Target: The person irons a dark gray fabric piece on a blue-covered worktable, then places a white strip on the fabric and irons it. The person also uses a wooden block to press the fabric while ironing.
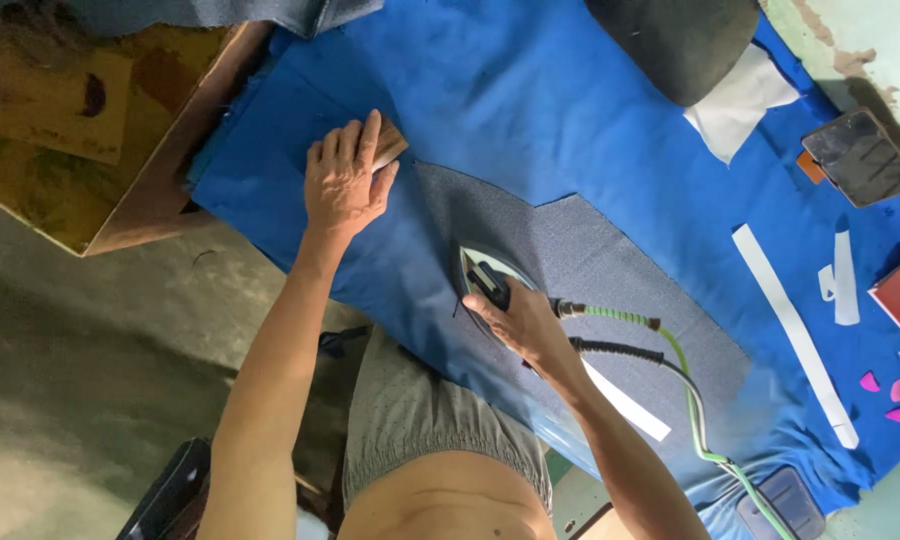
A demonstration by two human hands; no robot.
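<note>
Ironing a grey fabric piece on a blue-covered table.

Head view: the right hand (pixel 523 318), fingers wrapped around the handle, holds the iron (pixel 482 278) on the grey fabric piece (pixel 590 270); the left hand (pixel 342 180), fingers together, presses a wooden block (pixel 388 147) on the blue cover (pixel 530 90).

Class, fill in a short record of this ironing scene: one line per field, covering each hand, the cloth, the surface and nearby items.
Left hand: presses a small wooden block
Right hand: grips the iron by its handle
Cloth: grey fabric piece, flat under the iron
Surface: blue cover
Iron hose: green
Nearby: white strips, pink chalk pieces
</note>
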